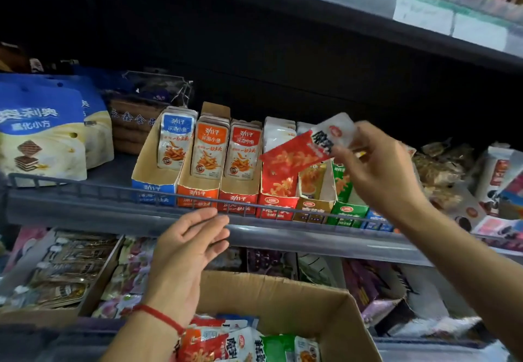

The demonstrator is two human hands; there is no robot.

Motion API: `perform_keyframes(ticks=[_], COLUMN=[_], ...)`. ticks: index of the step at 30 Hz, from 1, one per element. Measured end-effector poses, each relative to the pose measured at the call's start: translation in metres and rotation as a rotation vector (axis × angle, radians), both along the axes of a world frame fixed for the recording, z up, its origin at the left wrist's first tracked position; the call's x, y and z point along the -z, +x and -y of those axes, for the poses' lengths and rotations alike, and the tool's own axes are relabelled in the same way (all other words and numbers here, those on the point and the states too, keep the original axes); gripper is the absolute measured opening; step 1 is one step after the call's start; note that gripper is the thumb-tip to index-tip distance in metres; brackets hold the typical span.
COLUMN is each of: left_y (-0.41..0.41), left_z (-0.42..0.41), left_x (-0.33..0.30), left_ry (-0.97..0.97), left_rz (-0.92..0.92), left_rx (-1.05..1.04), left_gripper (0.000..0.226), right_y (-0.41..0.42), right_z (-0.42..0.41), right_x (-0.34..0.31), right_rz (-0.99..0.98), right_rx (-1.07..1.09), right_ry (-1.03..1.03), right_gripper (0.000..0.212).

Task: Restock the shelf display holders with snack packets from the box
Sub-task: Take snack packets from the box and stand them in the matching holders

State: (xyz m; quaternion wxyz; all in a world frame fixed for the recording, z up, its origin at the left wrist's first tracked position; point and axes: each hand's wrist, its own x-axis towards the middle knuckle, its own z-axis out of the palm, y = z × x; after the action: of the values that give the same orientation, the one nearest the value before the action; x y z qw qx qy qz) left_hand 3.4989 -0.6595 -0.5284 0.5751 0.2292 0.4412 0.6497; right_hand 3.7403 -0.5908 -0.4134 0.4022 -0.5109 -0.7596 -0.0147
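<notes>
My right hand (pixel 379 163) pinches a red-and-white snack packet (pixel 305 146) by its white end, tilted above the red display holder (pixel 278 200) on the middle shelf. My left hand (pixel 189 245) hovers with relaxed fingers in front of the shelf rail, holding nothing. The cardboard box (pixel 285 293) sits below at the bottom, with red, white and green packets (pixel 226 344) inside. Blue (pixel 154 189), orange (pixel 198 192) and red (pixel 237 197) holders to the left carry upright fish-snack packets. Brown (pixel 314 206) and green (pixel 349 209) holders stand to the right.
A wire rail (pixel 113 189) runs along the shelf front. Large blue-and-cream bags (pixel 42 135) stand at the left. Mixed snack packs (pixel 441 169) lie at the right. The lower shelf holds trays of packets (pixel 70 271). An upper shelf edge (pixel 424 13) overhangs.
</notes>
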Motion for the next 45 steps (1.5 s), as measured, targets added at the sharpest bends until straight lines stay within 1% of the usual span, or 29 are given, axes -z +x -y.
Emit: perform_keyframes(ticks=[1, 3, 5, 7, 9, 10, 12, 13, 15, 16, 18, 20, 21, 22, 23, 25, 26, 27, 28, 30, 32, 35, 37, 39, 41, 44, 45], left_y=[-0.002, -0.005, -0.006, -0.008, -0.01, -0.012, -0.015, -0.017, -0.021, -0.023, -0.026, -0.027, -0.027, -0.027, -0.026, -0.024, -0.023, -0.023, -0.022, -0.022, -0.023, -0.021, -0.02, -0.017, -0.014, -0.009, -0.009], left_z=[-0.001, -0.003, -0.004, -0.005, -0.005, -0.005, -0.004, -0.003, 0.001, 0.002, 0.005, 0.008, 0.011, 0.013, 0.017, 0.024, 0.027, 0.03, 0.032, 0.035, 0.036, 0.034, 0.031, 0.028, 0.025, 0.021, 0.02], left_x=[0.001, 0.003, 0.004, 0.004, 0.003, 0.003, 0.002, 0.003, 0.005, 0.006, 0.008, 0.012, 0.014, 0.018, 0.021, 0.03, 0.035, 0.04, 0.045, 0.053, 0.059, 0.065, 0.068, 0.069, 0.071, 0.074, 0.075], left_ry=[-0.006, -0.021, -0.039, -0.05, -0.052, -0.054, -0.054, -0.052, -0.057, -0.056, -0.057, -0.049, -0.036, -0.02, -0.005, 0.007, 0.003, -0.003, -0.013, -0.038, -0.06, -0.086, -0.103, -0.112, -0.113, -0.123, -0.127], left_rz=[-0.013, -0.032, -0.052, -0.078, -0.108, -0.127, -0.16, -0.177, -0.227, -0.256, -0.321, -0.431, -0.511, -0.604, -0.701, -0.861, -0.928, -0.99, -1.043, -1.113, -1.17, -1.239, -1.254, -1.255, -1.259, -1.279, -1.286], left_rx=[-0.011, -0.029, -0.038, -0.048, -0.056, -0.062, -0.066, -0.064, -0.059, -0.055, -0.035, 0.007, 0.044, 0.094, 0.15, 0.258, 0.305, 0.342, 0.371, 0.413, 0.438, 0.457, 0.47, 0.485, 0.491, 0.503, 0.501], left_gripper=[0.041, 0.031, 0.028, 0.028, 0.029, 0.029, 0.03, 0.03, 0.03, 0.03, 0.028, 0.023, 0.021, 0.02, 0.02, 0.018, 0.016, 0.015, 0.015, 0.015, 0.017, 0.019, 0.02, 0.02, 0.02, 0.02, 0.02], right_y=[0.003, 0.006, 0.004, -0.003, -0.014, -0.02, -0.03, -0.034, -0.038, -0.037, -0.038, -0.039, -0.04, -0.042, -0.044, -0.049, -0.052, -0.055, -0.058, -0.065, -0.076, -0.09, -0.096, -0.095, -0.089, -0.077, -0.073], right_z=[-0.006, -0.018, -0.03, -0.044, -0.054, -0.059, -0.064, -0.065, -0.063, -0.059, -0.043, -0.019, -0.006, 0.008, 0.02, 0.038, 0.045, 0.05, 0.055, 0.063, 0.072, 0.081, 0.08, 0.073, 0.067, 0.065, 0.064], right_x=[-0.006, -0.012, -0.013, -0.01, -0.007, -0.005, 0.003, 0.009, 0.022, 0.029, 0.046, 0.07, 0.087, 0.105, 0.127, 0.177, 0.203, 0.228, 0.249, 0.284, 0.307, 0.326, 0.328, 0.329, 0.328, 0.32, 0.315], right_rz=[0.1, 0.271, 0.386, 0.473, 0.558, 0.569, 0.542, 0.561, 0.661, 0.671, 0.607, 0.494, 0.456, 0.444, 0.47, 0.663, 0.762, 0.808, 0.814, 0.789, 0.809, 0.908, 0.915, 0.843, 0.729, 0.594, 0.549], right_rx=[0.024, 0.035, 0.02, -0.016, -0.039, -0.036, -0.009, 0.026, 0.134, 0.162, 0.104, -0.061, -0.141, -0.194, -0.22, -0.237, -0.261, -0.304, -0.354, -0.417, -0.428, -0.38, -0.327, -0.307, -0.325, -0.363, -0.365], right_ry=[0.031, -0.028, -0.112, -0.146, -0.167, -0.169, -0.138, -0.093, 0.021, 0.074, 0.182, 0.255, 0.237, 0.144, -0.029, -0.482, -0.664, -0.797, -0.888, -0.977, -1.009, -0.961, -0.958, -1.015, -1.115, -1.229, -1.245], right_gripper=[0.008, 0.011, 0.012, 0.016, 0.037, 0.044, 0.047, 0.047, 0.048, 0.048, 0.039, 0.025, 0.021, 0.02, 0.02, 0.022, 0.028, 0.038, 0.049, 0.068, 0.083, 0.092, 0.097, 0.093, 0.085, 0.082, 0.076])
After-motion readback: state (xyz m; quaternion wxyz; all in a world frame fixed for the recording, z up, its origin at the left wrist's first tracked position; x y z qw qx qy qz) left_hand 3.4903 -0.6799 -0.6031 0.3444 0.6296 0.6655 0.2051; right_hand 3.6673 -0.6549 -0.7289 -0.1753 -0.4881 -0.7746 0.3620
